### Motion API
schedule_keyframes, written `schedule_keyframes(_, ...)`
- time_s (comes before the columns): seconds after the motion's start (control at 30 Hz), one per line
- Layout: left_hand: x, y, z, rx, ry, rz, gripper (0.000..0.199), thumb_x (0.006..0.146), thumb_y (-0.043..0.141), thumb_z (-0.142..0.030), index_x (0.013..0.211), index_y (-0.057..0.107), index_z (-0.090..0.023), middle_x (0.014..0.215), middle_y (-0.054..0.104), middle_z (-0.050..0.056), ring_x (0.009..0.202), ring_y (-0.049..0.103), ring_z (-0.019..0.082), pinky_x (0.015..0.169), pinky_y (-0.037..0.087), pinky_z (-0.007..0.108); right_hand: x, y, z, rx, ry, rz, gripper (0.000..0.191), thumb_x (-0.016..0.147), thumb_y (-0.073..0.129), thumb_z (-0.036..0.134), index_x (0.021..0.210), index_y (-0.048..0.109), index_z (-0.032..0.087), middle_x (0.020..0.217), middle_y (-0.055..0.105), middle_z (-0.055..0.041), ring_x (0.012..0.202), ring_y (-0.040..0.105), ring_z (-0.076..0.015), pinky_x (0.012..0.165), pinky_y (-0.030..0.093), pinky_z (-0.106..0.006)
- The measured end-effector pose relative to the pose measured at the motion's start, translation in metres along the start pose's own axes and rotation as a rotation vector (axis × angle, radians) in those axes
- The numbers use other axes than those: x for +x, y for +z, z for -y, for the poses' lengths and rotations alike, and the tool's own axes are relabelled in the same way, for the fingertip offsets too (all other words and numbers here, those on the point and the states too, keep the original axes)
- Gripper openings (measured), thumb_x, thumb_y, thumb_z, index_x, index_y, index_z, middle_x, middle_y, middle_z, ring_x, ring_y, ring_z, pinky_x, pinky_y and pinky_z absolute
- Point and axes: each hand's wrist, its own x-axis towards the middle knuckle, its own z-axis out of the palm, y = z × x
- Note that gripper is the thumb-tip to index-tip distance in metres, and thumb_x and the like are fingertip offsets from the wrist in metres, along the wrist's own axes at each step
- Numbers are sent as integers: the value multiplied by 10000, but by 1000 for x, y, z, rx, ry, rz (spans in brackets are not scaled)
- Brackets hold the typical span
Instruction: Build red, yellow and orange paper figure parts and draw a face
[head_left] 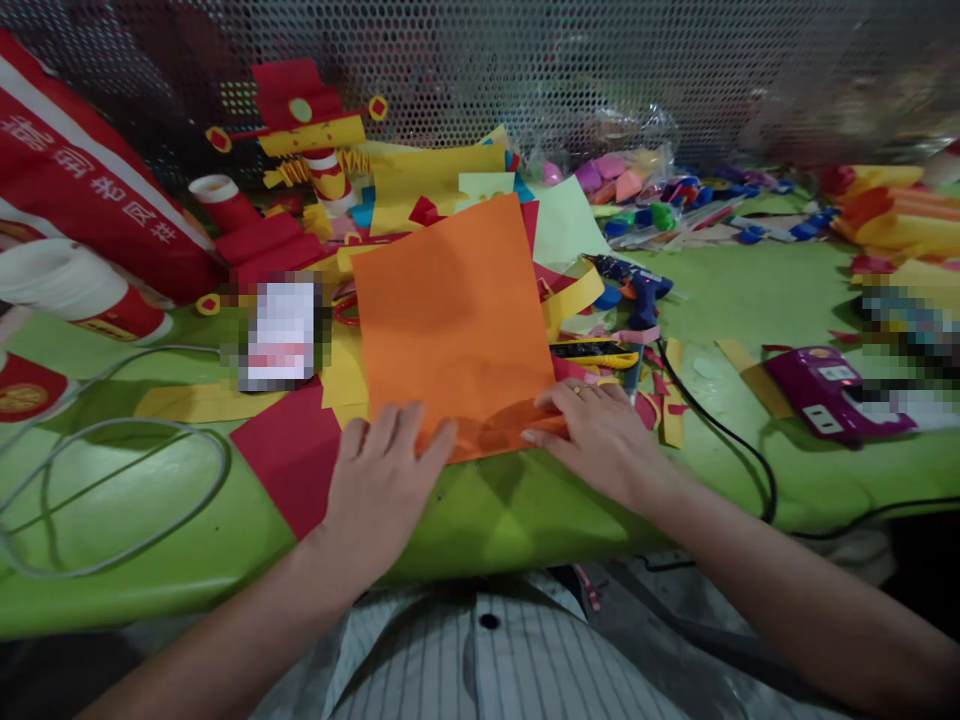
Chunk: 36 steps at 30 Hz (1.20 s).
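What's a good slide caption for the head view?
Head view: both hands, left and right, on the near edge of an orange paper sheet over a green tabletop.

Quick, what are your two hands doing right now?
Left hand: open, fingers resting on the orange paper.
Right hand: fingers and thumb closed on the orange paper's near right corner.

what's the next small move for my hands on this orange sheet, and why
Probably level the orange sheet's near edge with light, even pressure from both hands. The left hand rests at its near left corner and the right hand is at the near right corner, where the paper looks slightly raised and shadowed, so that side seems to need it most.
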Motion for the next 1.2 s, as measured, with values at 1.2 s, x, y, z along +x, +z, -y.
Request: schedule_keyframes(1.2, 35, 5, 6, -229, -61, 399, 263, 919, 359, -252, 827, 590, -164, 720, 627, 46, 717, 628, 214, 525, 438, 281, 28, 2, -3, 46, -220, 158, 188, 884, 457, 210, 910, 640, 175, 802, 683, -57, 782, 625, -186, 647, 426, -273)
